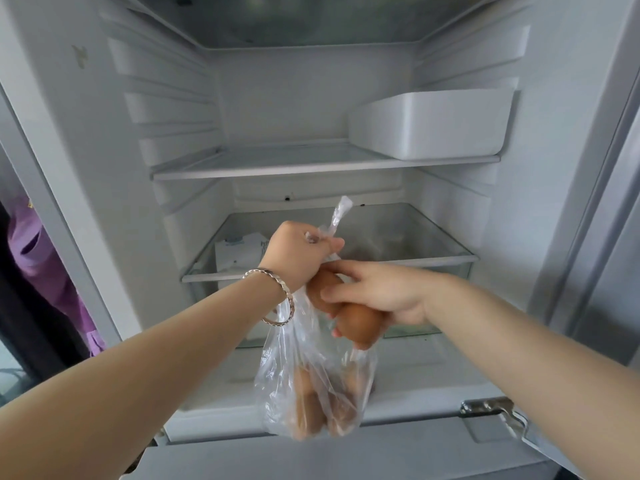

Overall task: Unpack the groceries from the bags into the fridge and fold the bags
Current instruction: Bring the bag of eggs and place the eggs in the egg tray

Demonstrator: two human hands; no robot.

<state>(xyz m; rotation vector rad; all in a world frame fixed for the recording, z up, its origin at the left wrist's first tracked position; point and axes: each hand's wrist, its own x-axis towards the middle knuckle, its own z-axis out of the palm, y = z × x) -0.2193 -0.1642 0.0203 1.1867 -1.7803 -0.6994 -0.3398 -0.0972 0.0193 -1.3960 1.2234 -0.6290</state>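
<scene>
A clear plastic bag [287,351] hangs in front of the open fridge with several brown eggs [308,407] at its bottom. My left hand [298,251] grips the twisted top of the bag. Just beside it, at the bag's mouth, my right hand [377,292] holds two brown eggs [356,323] with its fingers curled round them. The fridge's glass shelf [277,168] lies above and behind both hands.
A white plastic bin [433,133] sits on the right of the upper glass shelf. Below it a glass cover [433,244] tops a drawer with a white carton [239,254] inside. A metal door hinge [491,410] juts out at the lower right. Purple cloth [38,258] shows at the left.
</scene>
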